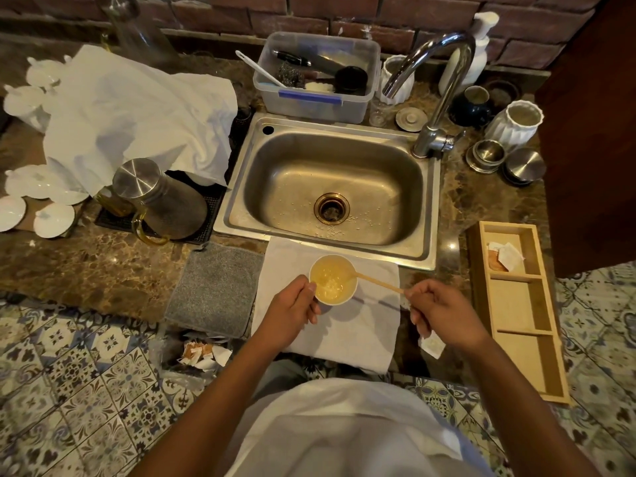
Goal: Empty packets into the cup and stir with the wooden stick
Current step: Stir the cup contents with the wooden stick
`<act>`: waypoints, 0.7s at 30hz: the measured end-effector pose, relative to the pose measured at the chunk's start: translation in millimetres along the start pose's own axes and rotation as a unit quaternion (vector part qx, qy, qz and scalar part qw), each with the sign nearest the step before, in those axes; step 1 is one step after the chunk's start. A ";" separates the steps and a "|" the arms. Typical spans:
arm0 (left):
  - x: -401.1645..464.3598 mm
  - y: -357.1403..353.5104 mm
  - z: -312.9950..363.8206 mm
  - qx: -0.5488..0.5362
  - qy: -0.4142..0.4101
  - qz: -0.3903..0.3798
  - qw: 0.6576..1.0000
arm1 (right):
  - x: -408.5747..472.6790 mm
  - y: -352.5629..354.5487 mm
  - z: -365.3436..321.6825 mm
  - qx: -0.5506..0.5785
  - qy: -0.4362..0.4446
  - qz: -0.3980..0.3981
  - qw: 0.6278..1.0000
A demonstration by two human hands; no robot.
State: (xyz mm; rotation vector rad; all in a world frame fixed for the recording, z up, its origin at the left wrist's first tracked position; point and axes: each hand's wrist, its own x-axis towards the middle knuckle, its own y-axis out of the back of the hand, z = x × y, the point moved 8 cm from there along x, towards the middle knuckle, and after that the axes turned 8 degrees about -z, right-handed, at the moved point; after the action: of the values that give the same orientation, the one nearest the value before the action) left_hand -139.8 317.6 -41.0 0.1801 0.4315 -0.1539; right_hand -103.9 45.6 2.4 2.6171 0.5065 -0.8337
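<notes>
A small white cup [332, 279] of pale yellow liquid stands on a white cloth [347, 325] at the counter's front edge, just below the sink. My left hand [292, 309] grips the cup's left side. My right hand [438, 313] pinches the outer end of a thin wooden stick [378, 284], whose other end dips into the cup over its right rim. A white packet [432, 345] lies on the counter under my right hand. More packets [504, 258] sit in the top compartment of a wooden tray [523, 315] at the right.
A steel sink [330, 187] with a tap [437, 98] lies behind the cup. A grey mat [215, 285] sits left of the cloth, with torn packets [203, 354] below it. A steel-lidded jug [155, 197] and white dishes [41, 201] stand at the left; jars [514, 123] at the right.
</notes>
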 end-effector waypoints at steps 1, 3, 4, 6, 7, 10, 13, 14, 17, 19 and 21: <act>-1.2 1.0 -1.9 0.000 0.007 0.006 1.000 | -2.1 -3.0 8.0 -0.012 -0.014 -0.016 1.000; -4.5 3.1 -5.0 -0.003 0.015 0.016 1.000 | -11.4 -11.5 18.9 -0.029 -0.035 -0.056 0.997; -5.6 4.2 -4.3 -0.006 0.012 0.021 1.000 | -16.6 -15.6 21.7 -0.029 -0.042 -0.076 0.996; -6.0 3.9 -2.1 -0.012 0.002 0.027 1.000 | -27.2 -20.5 23.6 -0.009 -0.056 -0.105 0.993; -4.9 3.6 -2.4 -0.018 0.000 0.027 0.999 | -30.8 -21.4 23.7 0.008 -0.059 -0.114 0.992; -2.0 5.5 -9.0 -0.051 0.004 0.021 0.998 | -36.4 -20.9 20.5 0.078 -0.030 -0.116 0.990; -2.0 6.2 -13.9 -0.052 0.014 -0.007 0.999 | -40.1 -14.4 29.4 0.151 -0.018 -0.050 0.987; -1.7 7.3 -14.0 -0.044 0.016 -0.016 0.999 | -41.3 -14.8 34.7 0.178 -0.017 -0.023 0.984; -0.7 12.1 -9.9 -0.025 0.012 -0.038 0.999 | -38.3 -30.9 54.0 0.241 -0.031 0.048 0.969; 0.4 13.5 -6.7 -0.011 0.011 -0.063 0.998 | -32.8 -50.1 70.7 0.282 -0.052 0.094 0.953; 1.8 16.5 -4.9 -0.006 0.017 -0.082 0.996 | -26.6 -68.1 83.2 0.325 -0.071 0.136 0.933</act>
State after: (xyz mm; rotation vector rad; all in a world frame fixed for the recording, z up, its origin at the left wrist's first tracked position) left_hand -137.1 334.4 -43.8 0.1353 0.4805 -0.3094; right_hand -193.6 63.8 -60.0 3.0614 -0.2203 -1.2455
